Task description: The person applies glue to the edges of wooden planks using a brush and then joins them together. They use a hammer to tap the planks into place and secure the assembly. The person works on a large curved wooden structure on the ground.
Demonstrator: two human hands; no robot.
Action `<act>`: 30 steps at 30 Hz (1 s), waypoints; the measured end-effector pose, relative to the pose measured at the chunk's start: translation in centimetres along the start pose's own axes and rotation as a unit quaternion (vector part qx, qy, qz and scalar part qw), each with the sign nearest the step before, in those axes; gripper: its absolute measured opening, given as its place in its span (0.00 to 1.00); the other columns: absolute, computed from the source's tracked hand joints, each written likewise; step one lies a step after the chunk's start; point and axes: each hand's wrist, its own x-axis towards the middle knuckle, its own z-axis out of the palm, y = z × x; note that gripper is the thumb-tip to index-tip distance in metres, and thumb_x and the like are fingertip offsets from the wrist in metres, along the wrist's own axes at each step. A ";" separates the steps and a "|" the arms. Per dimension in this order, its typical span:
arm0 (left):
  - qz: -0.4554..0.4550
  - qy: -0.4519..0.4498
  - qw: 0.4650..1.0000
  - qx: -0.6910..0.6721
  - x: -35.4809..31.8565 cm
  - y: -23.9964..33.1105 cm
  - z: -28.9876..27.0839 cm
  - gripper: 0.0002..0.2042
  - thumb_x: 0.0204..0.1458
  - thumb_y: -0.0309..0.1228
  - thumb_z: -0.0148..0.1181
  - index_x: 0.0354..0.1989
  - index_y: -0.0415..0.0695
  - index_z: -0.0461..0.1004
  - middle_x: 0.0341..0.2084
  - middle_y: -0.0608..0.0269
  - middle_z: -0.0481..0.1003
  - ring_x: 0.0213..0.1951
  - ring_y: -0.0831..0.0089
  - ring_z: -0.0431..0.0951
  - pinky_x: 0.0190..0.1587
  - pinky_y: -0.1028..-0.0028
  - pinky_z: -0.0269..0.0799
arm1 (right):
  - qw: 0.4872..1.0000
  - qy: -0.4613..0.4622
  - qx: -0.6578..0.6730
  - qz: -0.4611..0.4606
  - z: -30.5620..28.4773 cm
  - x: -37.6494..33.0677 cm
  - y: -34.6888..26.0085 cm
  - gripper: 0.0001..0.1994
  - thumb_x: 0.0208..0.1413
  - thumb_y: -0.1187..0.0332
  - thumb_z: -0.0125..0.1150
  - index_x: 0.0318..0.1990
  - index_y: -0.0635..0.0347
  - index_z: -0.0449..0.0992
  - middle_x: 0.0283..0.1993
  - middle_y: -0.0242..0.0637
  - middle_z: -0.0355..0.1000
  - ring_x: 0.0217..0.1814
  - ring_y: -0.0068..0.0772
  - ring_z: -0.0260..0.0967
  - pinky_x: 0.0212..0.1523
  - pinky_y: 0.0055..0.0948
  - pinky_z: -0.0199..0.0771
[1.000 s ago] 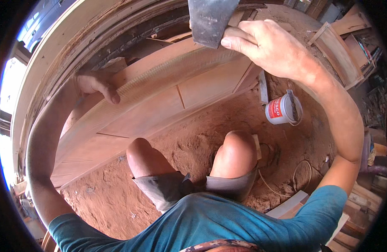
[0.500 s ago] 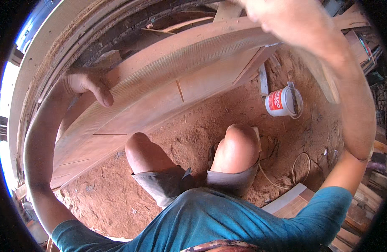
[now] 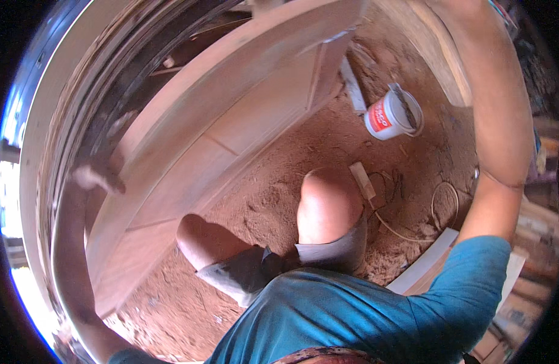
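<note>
A long wooden door [image 3: 255, 100] with recessed panels stands on its edge over the dirt, slanting across the upper left. It looks bowed in this wide view. My left hand [image 3: 97, 179] is at its near-left end, thumb over the upper edge and the other fingers hidden behind the wood; motion smears it. My right arm [image 3: 498, 115] reaches up along the right side, and its hand lies beyond the top of the picture.
Reddish sawdust-covered ground [image 3: 273, 161] surrounds my bare knees. A white bucket [image 3: 391, 115] with a red label stands ahead to the right. An extension socket [image 3: 362, 180] trails a pale cable. Boards [image 3: 422, 261] lie by my right side; more timber is stacked at far right.
The view has swung, so the door lies steeper and the bucket sits further left. My right hand has gone out of the top of the picture. My left hand stays at the door's edge.
</note>
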 end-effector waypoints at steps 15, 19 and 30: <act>0.008 0.123 0.991 0.054 6.5 6.8 -0.3 0.42 0.43 0.50 0.76 0.67 0.45 0.69 0.60 0.49 0.74 0.63 0.56 0.71 0.67 0.59 0.64 | 0.790 0.139 0.483 0.352 19.9 -16.9 20.9 0.24 0.68 0.44 0.56 0.39 0.59 0.74 0.21 0.27 0.69 0.18 0.19 0.67 0.21 0.23 0.72; 0.009 0.148 0.987 0.063 8.7 7.8 1.0 0.41 0.44 0.50 0.75 0.67 0.45 0.69 0.60 0.49 0.74 0.63 0.56 0.71 0.67 0.59 0.64 | 0.702 0.032 0.597 0.387 19.1 -16.8 28.4 0.30 0.65 0.34 0.54 0.33 0.56 0.71 0.21 0.25 0.67 0.17 0.19 0.65 0.18 0.25 0.70; -0.010 0.219 0.973 0.076 6.8 8.1 1.4 0.40 0.46 0.51 0.74 0.66 0.45 0.70 0.60 0.49 0.74 0.63 0.56 0.71 0.66 0.59 0.64 | 0.821 -0.009 0.470 0.324 17.2 -12.6 32.6 0.24 0.64 0.44 0.62 0.40 0.60 0.73 0.22 0.30 0.66 0.19 0.21 0.67 0.17 0.24 0.70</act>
